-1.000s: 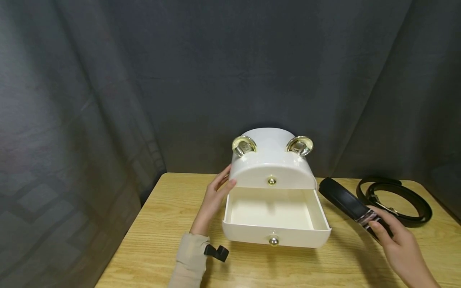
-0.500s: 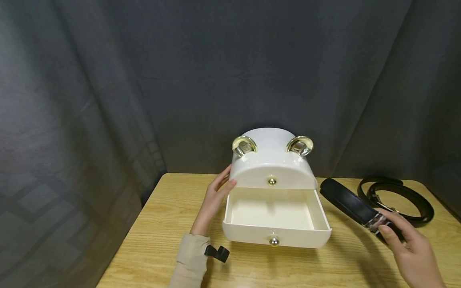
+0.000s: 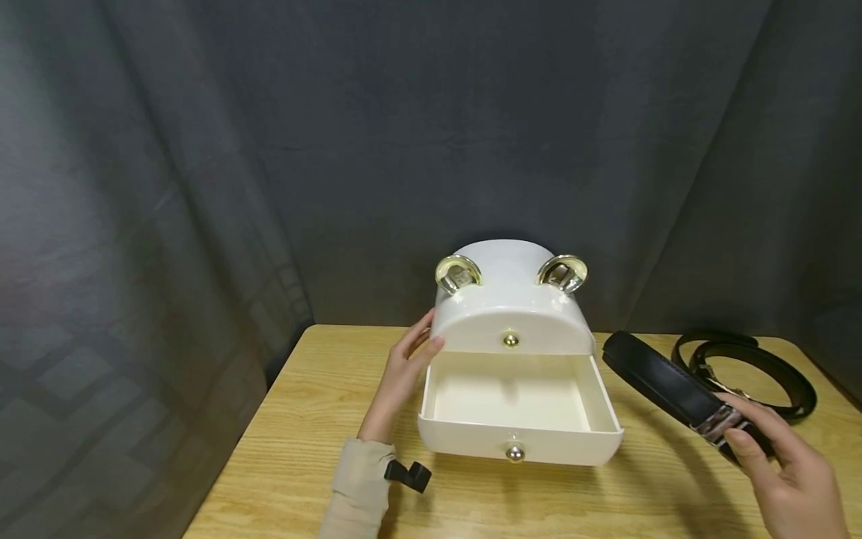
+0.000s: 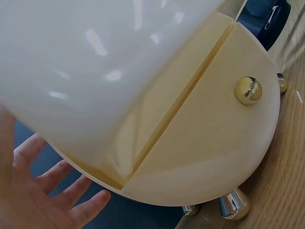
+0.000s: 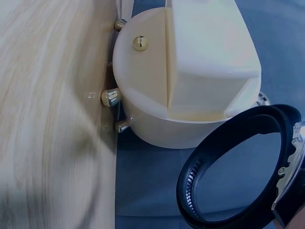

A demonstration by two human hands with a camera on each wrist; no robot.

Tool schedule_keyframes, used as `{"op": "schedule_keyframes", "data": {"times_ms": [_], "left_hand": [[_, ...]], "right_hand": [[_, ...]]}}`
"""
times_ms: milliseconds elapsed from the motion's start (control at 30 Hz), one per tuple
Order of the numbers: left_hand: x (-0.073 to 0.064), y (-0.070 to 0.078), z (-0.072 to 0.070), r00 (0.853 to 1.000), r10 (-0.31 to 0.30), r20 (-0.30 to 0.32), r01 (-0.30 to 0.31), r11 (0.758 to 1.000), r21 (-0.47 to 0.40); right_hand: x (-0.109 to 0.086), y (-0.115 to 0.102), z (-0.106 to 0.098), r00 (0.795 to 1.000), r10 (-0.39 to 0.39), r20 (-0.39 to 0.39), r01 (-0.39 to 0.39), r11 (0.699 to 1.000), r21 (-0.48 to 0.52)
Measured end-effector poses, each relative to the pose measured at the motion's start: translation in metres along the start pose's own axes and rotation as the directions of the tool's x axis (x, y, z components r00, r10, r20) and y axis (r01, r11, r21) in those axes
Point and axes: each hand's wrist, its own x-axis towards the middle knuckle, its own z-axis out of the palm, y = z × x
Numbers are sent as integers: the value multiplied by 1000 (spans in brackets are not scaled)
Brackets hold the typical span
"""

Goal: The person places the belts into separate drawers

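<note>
A white drawer box point(image 3: 506, 296) with two gold ear shapes stands on the table. Its lower drawer point(image 3: 471, 442) is pulled out and holds nothing. My left hand point(image 3: 402, 368) rests at the box's left side; the left wrist view shows its fingers spread and nearly straight along that side. To the right of the drawer, my right hand point(image 3: 791, 460) grips a coiled black belt point(image 3: 663, 380) by its silver buckle end, raised off the table. In the right wrist view the belt point(image 5: 267, 114) hangs as a loop near the box, while most of the hand is out of frame.
A second coiled dark belt point(image 3: 801, 389) lies at the back right of the wooden table point(image 3: 283, 449). Gold feet point(image 4: 233, 204) hold the box up. A dark curtain point(image 3: 377, 150) hangs behind the table.
The right hand has drawn the held belt a little to the right, away from the drawer. The left hand and the box stay where they were.
</note>
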Motion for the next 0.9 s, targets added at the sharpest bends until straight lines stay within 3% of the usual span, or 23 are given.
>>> {"op": "schedule_keyframes", "data": {"times_ms": [233, 367, 500, 733, 900], "left_hand": [[1, 1, -1, 1000, 2, -3, -2, 1000, 1], [2, 0, -2, 1000, -3, -6, 3, 1000, 6], [2, 0, -2, 1000, -4, -6, 4, 1000, 7], [1, -1, -2, 1000, -1, -2, 1, 1000, 5], [2, -2, -2, 1000, -9, -1, 9, 1000, 4]], "right_hand": [[0, -6, -5, 999, 20, -30, -20, 1000, 12], [1, -9, -8, 999, -24, -30, 24, 1000, 14], [1, -15, -10, 996, -83, -17, 83, 996, -9], [-1, -19, -14, 997, -78, 12, 77, 997, 12], [-3, -18, -16, 992, -118, 52, 118, 993, 7]]}}
